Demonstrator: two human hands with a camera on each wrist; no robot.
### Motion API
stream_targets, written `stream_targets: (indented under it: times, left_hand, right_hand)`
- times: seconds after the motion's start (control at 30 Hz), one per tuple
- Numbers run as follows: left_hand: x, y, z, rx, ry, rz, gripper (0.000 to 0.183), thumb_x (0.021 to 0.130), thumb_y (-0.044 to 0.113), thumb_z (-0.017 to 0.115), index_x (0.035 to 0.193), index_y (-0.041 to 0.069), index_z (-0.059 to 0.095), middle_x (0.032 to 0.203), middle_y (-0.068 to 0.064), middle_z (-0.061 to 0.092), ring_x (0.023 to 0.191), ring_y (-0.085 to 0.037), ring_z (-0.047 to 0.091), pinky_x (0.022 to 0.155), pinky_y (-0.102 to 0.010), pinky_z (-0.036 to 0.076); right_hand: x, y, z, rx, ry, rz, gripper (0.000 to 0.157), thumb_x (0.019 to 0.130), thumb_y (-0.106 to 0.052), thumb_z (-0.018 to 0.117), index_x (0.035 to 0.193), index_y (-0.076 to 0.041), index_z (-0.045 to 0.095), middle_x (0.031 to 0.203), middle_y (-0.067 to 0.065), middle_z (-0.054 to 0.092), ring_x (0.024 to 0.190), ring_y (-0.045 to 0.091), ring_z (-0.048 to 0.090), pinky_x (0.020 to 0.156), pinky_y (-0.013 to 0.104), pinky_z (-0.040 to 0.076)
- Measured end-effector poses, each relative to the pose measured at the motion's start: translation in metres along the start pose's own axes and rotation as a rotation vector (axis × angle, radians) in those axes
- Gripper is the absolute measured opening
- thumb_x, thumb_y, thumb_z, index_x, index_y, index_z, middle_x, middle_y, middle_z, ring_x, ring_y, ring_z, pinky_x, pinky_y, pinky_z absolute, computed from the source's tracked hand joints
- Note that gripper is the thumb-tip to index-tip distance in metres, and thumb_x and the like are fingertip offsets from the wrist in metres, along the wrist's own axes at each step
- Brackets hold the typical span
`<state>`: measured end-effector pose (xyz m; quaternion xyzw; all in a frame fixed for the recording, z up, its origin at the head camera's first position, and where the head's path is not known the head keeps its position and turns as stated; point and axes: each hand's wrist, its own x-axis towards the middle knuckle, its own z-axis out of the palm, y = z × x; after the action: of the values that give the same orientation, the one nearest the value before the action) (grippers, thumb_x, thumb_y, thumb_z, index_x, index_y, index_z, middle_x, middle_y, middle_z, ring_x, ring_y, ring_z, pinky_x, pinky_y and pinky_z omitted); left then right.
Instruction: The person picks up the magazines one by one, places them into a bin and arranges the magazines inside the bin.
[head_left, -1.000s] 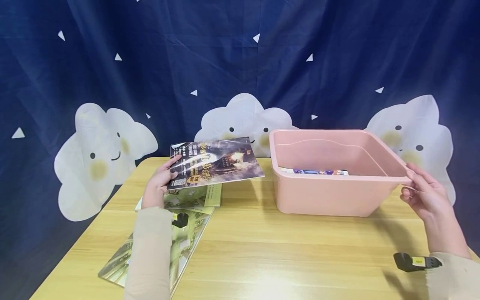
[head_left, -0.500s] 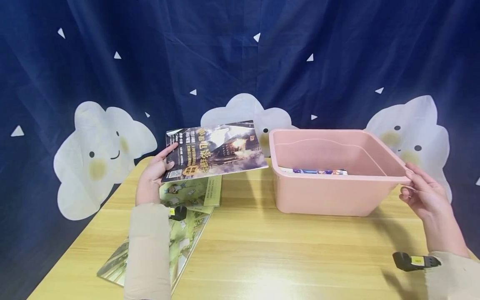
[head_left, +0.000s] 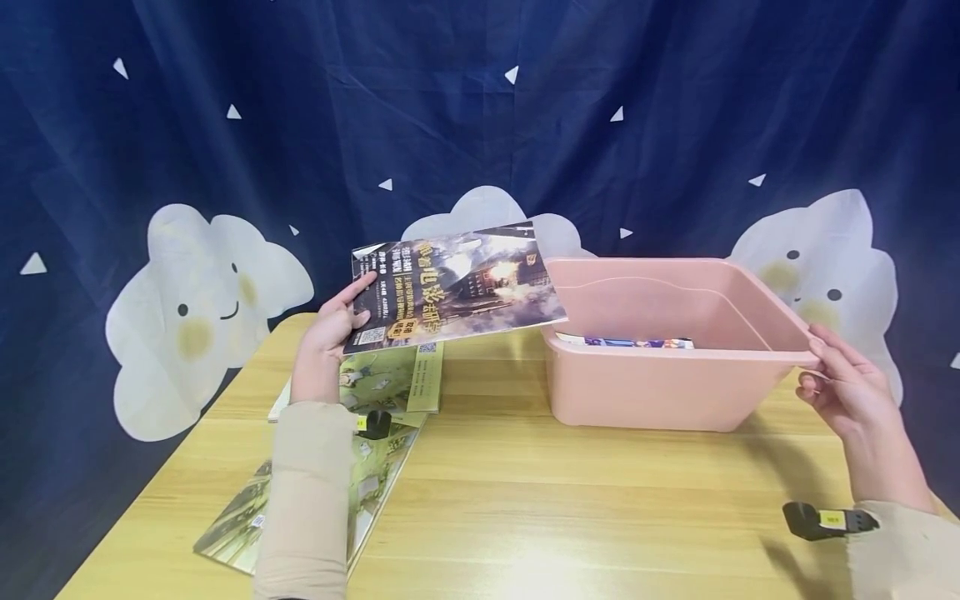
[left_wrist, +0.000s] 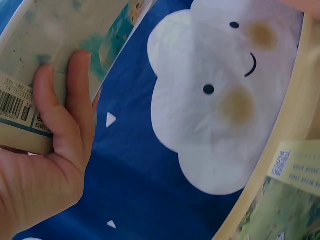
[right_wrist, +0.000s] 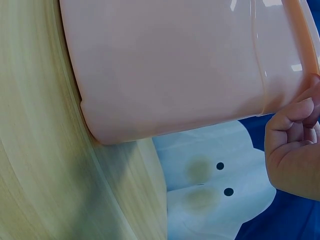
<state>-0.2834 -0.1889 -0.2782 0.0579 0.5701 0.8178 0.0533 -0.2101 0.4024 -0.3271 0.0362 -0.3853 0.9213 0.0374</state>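
Note:
My left hand (head_left: 327,327) grips a dark glossy magazine (head_left: 480,287) by its left edge. The magazine is held up in the air, tilted, and its far right corner overlaps the left rim of a pink plastic bin (head_left: 660,392) in the head view. In the left wrist view, fingers (left_wrist: 80,85) lie across its pale back cover with a barcode (left_wrist: 15,104). My right hand (head_left: 855,379) pinches the bin's right rim, as the right wrist view also shows. Inside the bin, a colourful printed item (head_left: 637,342) shows just above the front rim.
Two green-covered magazines lie overlapping on the wooden table (head_left: 525,500) at the left: an upper one (head_left: 390,383) and a lower one (head_left: 232,521), partly hidden by the left sleeve. Behind the table hangs a dark blue curtain (head_left: 450,100) with clouds.
The magazine in my left hand has risen and moved right, up to the bin's left rim. My right hand and the bin stay where they were.

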Motion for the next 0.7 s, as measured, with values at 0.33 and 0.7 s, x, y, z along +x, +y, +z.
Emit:
stream_targets:
  times: [0.33,0.7]
  left_hand:
    - [0.005,-0.005,0.029,0.022,0.034,-0.049,0.067,0.084,-0.019,0.025,0.143,0.012,0.019,0.136,-0.017,0.019,0.074,-0.012,0.056,0.058,-0.021,0.051]
    - [0.014,-0.014,0.051,0.036,-0.003,-0.048,0.067,0.082,-0.02,0.025,0.142,0.009,0.02,0.128,-0.017,0.026,0.068,-0.012,0.058,0.056,-0.021,0.051]
  right_hand:
    - [0.0,0.001,-0.001,-0.001,-0.011,-0.003,0.026,0.09,0.003,0.045,0.1,-0.005,0.067,0.07,0.015,0.064,0.045,0.023,0.056,0.042,0.032,0.048]
    - [0.0,0.001,-0.001,0.009,-0.022,-0.01,0.027,0.09,0.003,0.044,0.102,-0.006,0.067,0.07,0.015,0.064,0.045,0.023,0.056,0.043,0.032,0.048]
